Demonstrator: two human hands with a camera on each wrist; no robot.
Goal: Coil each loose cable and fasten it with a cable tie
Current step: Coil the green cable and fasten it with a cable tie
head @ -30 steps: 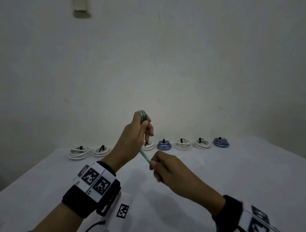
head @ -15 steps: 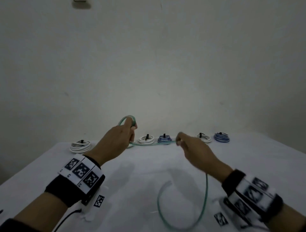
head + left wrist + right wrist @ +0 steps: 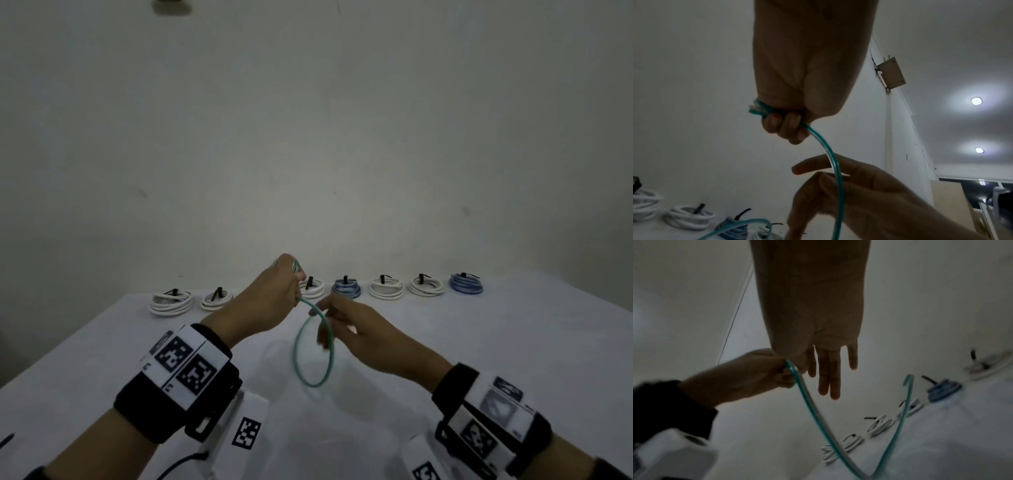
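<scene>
My left hand (image 3: 274, 294) is raised over the far middle of the table and grips a small coil (image 3: 295, 265) of the green cable (image 3: 296, 353) in its curled fingers (image 3: 785, 126). From that fist the cable runs to my right hand (image 3: 346, 325), close beside it. There it passes between thumb and forefinger (image 3: 849, 186) while the other fingers (image 3: 826, 369) stay straight. Below both hands the cable hangs in one round loop above the table. Its free end (image 3: 907, 379) curls up in the air.
Several coils tied with black cable ties line the table's (image 3: 479, 342) far edge by the wall: white ones (image 3: 171, 301) at the left, a blue one (image 3: 346, 289) mid-row, more white ones (image 3: 424, 287) and a blue one (image 3: 466, 286) at the right end.
Half a second ago my right hand had drawn the cable out to the right. It has now come back beside the left hand, and the slack has lifted off the table into a loop.
</scene>
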